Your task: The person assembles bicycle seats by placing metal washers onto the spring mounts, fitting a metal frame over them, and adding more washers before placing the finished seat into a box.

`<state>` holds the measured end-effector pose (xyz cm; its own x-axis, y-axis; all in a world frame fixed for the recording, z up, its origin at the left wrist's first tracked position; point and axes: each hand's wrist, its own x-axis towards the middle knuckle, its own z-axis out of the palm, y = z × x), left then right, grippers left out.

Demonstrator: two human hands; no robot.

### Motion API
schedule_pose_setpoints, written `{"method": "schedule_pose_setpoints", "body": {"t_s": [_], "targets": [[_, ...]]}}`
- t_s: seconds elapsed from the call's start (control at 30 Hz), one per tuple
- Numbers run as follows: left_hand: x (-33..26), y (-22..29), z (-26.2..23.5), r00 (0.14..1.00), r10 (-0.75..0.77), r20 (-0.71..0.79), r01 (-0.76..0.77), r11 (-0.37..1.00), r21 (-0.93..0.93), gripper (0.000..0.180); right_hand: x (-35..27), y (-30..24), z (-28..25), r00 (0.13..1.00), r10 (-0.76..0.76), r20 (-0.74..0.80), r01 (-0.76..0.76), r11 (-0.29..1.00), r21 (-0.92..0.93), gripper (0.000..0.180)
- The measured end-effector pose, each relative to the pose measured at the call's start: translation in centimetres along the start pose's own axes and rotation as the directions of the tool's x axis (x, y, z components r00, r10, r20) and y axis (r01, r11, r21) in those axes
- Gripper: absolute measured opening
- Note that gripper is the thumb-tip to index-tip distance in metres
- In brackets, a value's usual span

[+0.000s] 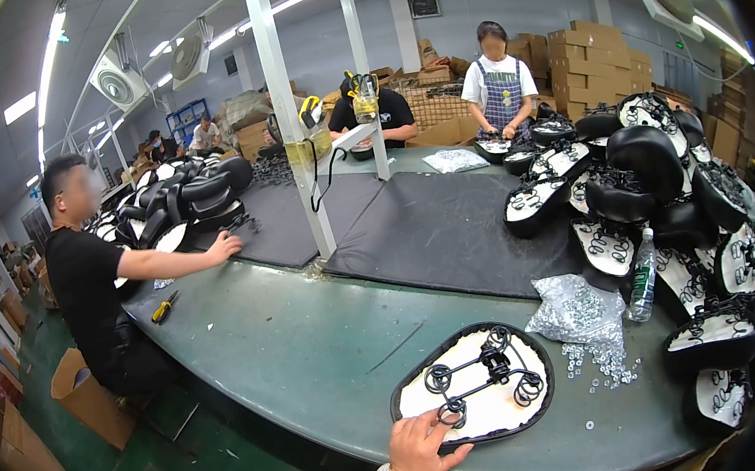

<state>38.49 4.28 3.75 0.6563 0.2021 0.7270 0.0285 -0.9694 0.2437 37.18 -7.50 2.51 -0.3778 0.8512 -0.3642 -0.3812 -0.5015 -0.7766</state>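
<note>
A black bicycle saddle (485, 379) lies upside down on the green bench near its front edge. Its white underside faces up and carries a black wire frame with coil springs at the corners and a clamp (495, 366) at one end. My left hand (421, 450) reaches in from the lower edge, with a strap round the wrist. The fingers rest over the near-left coil, and the thumb lies against the saddle's near rim, so the hand is closed on it. My right hand is out of view.
To the right stand a clear bag of small metal nuts (577, 311), spilled loose nuts (608, 368), a plastic bottle (643, 276) and piled saddles (646, 161). A metal post (291, 116) rises mid-bench beside black mats (432, 230). A screwdriver (164, 307) lies left, near a co-worker (86, 266).
</note>
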Motion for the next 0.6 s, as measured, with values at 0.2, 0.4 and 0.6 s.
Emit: {"method": "schedule_pose_setpoints", "body": {"t_s": [0.2,0.4,0.6], "targets": [[0.1,0.4,0.5,1.0,0.009,0.008,-0.008,1.0,-0.019,0.051,0.8,3.1,-1.4,0.999,-0.049,-0.025,0.049,0.999,-0.002,0.034],[0.1,0.3,0.4,1.0,0.012,-0.003,-0.012,1.0,-0.004,0.05,1.5,4.0,-1.5,0.993,-0.077,-0.091,0.069,0.993,-0.091,0.036],[0.2,0.4,0.3,1.0,0.014,-0.011,-0.014,1.0,0.002,0.05,1.0,2.3,-1.0,0.951,-0.292,0.105,0.309,0.868,-0.389,0.051]]}}
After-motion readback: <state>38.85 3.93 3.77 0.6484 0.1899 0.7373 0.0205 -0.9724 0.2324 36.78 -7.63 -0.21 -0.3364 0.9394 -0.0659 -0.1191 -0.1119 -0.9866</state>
